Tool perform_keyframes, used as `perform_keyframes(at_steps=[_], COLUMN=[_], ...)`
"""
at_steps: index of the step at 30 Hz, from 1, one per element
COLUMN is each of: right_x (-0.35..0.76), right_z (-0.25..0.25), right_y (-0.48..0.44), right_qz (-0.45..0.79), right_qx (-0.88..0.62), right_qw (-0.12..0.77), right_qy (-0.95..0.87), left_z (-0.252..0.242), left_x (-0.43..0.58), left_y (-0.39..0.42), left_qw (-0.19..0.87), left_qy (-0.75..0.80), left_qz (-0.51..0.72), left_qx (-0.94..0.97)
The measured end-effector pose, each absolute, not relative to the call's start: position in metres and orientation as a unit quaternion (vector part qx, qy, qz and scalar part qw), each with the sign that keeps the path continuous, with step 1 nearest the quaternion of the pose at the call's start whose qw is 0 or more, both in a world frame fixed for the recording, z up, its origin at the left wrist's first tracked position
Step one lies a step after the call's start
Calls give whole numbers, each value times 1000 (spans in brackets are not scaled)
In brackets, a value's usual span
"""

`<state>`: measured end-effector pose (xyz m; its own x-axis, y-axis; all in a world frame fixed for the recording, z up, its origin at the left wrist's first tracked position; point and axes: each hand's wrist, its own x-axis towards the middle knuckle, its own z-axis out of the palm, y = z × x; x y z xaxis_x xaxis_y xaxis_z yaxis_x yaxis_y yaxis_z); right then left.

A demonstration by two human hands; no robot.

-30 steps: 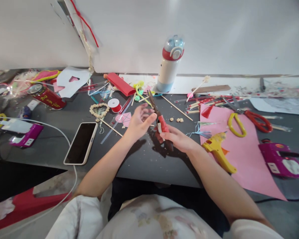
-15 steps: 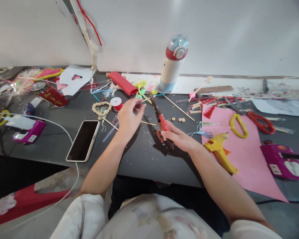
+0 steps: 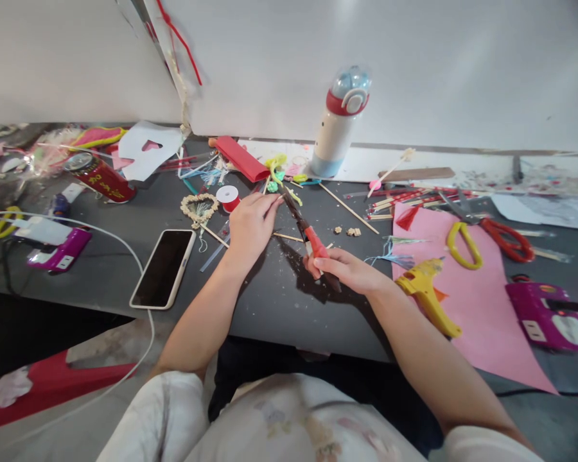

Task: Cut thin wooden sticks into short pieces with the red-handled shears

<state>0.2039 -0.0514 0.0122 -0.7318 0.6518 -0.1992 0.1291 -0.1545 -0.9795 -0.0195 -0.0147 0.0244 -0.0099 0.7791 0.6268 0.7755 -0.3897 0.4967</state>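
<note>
My left hand is closed in a pinch, its fingertips right beside the dark tip of a red-handled tool. What lies between those fingers is too small or hidden to make out. My right hand is wrapped around the red handle of this tool, whose long dark end slants up and away to the left. A thin wooden stick lies on the table between the hands. Left of my left hand are a ribbon spool and a heart-shaped beaded ring. Small wooden bits lie right of the tool.
A white bottle stands at the back. On the right are a yellow glue gun, pink paper, scissors and a purple power strip. A phone and a red can lie on the left.
The thin stick seen in my left fingertips no longer shows clearly there. The tool's tip has swung slightly left, closer to those fingers. The view has shifted a little.
</note>
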Motion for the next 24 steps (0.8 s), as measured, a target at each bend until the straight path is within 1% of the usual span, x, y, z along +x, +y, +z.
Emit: perform_keyframes(at_steps=[3, 9, 14, 19, 24], right_x=[205, 206, 205, 202, 199], right_z=[13, 11, 11, 13, 12], right_y=[-51, -50, -51, -54, -55], right_qz=[690, 687, 688, 689, 729], right_qx=[-305, -297, -308, -321, -323], right_qw=[190, 192, 187, 220, 253], right_qy=[-629, -635, -630, -611, -548], left_z=[25, 31, 35, 35, 34], left_x=[-21, -20, -19, -19, -18], left_y=[-16, -20, -21, -21, -21], left_qw=[2, -40, -33, -28, -22], left_qy=[549, 564, 570, 574, 582], left_qz=[440, 393, 380, 378, 381], left_qx=[711, 725, 728, 726, 718])
